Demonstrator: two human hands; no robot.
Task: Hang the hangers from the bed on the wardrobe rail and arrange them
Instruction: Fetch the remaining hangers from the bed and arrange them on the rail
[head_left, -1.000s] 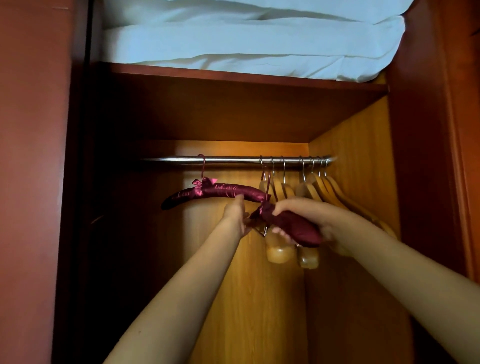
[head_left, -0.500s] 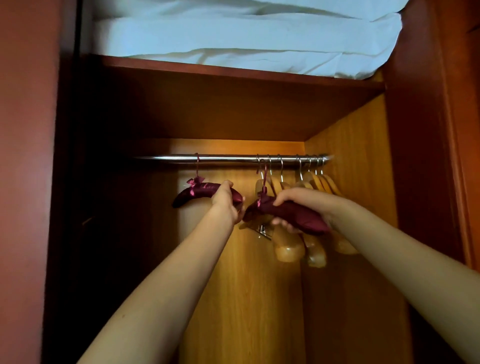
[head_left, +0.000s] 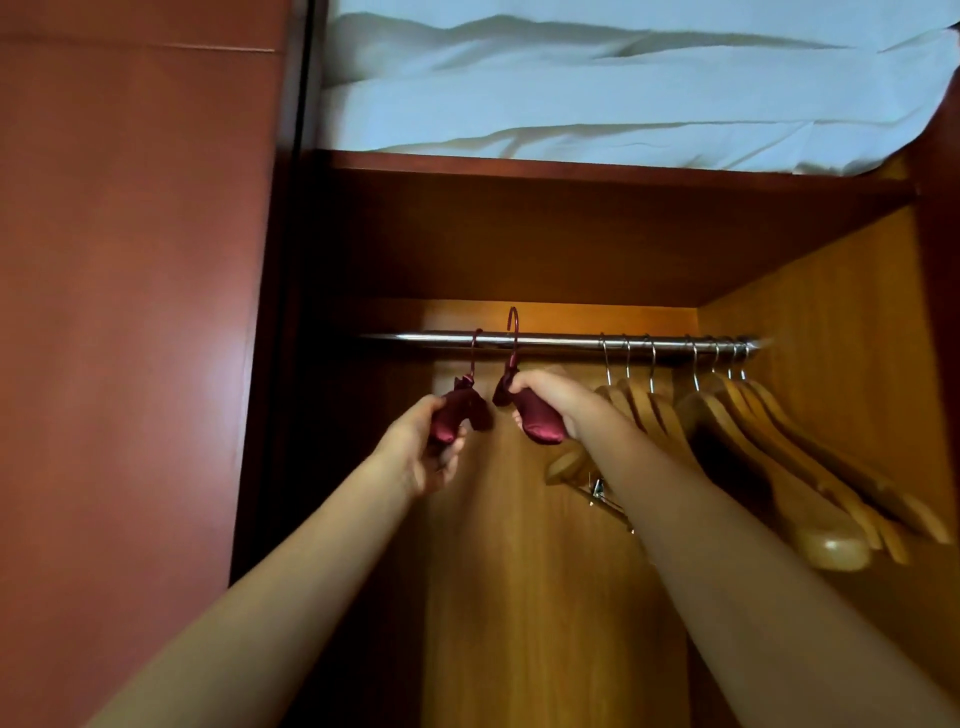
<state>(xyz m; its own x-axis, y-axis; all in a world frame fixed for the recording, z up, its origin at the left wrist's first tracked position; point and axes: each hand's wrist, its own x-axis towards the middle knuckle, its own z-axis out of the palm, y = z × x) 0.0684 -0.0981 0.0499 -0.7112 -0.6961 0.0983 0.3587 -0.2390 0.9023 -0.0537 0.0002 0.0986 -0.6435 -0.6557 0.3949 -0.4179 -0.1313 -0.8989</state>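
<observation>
Left burgundy hanger (head_left: 460, 410), padded and satin-shiny, is gripped at its near end by the left hand (head_left: 415, 452), whose fingers curl round the padding from below. Straight above those fingers its thin hook runs up to the rail (head_left: 561, 341) and bends over the top of it, so this hanger hangs on the rail. Just to the right of those fingers, close but apart, the right burgundy hanger (head_left: 537, 421) is in the right hand (head_left: 561, 400), whose fingers wrap over the top of the padding near its neck. Its hook rises above the right fingers, crosses in front of the rail and ends higher than the rail's top. Whether it catches the rail at all I cannot tell. Both padded hangers point their near ends toward the camera, so their far halves are mostly hidden.

Further right of the right hand's fingers a row of wooden hangers (head_left: 753, 431) hangs on the same rail by metal hooks, bunched toward its right end and slanting down toward the camera. Below the right wrist a metal clip bar (head_left: 602, 499) shows, blurred. High above both hands a dark wooden shelf (head_left: 571, 169) carries folded white bedding (head_left: 623, 104). Left of the left fingers stands the reddish wardrobe door (head_left: 130, 338).
</observation>
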